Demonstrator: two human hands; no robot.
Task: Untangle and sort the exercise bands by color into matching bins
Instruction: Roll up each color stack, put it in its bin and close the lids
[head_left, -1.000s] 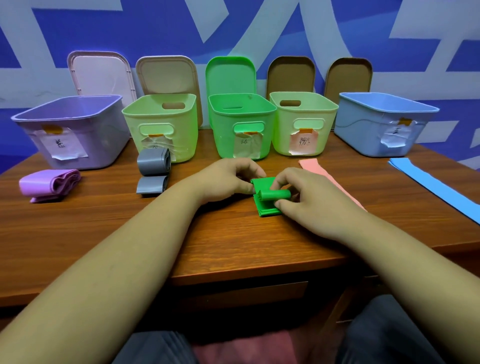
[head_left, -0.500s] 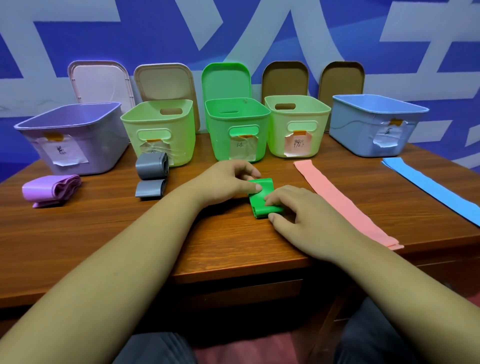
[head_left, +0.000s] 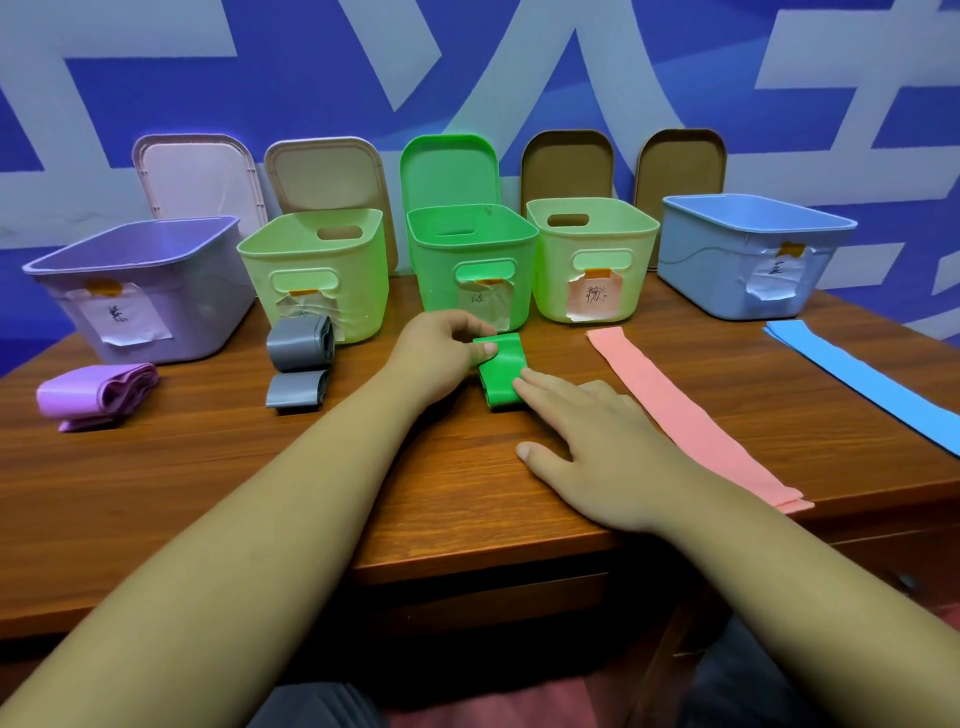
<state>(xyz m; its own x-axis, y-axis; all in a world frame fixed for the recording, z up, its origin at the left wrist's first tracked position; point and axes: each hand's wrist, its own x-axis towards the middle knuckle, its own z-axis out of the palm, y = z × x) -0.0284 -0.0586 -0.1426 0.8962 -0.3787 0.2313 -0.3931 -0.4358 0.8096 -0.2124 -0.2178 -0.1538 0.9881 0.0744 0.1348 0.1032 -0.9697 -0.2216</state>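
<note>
Green band, folded, flat on wooden surface, just before green bin. Left hand: curled, pinching band's far left edge. Right hand: fingers straight and spread, one fingertip pressing band's near end. Pink band and blue band laid flat to right; grey band and purple band bundled to left.
</note>
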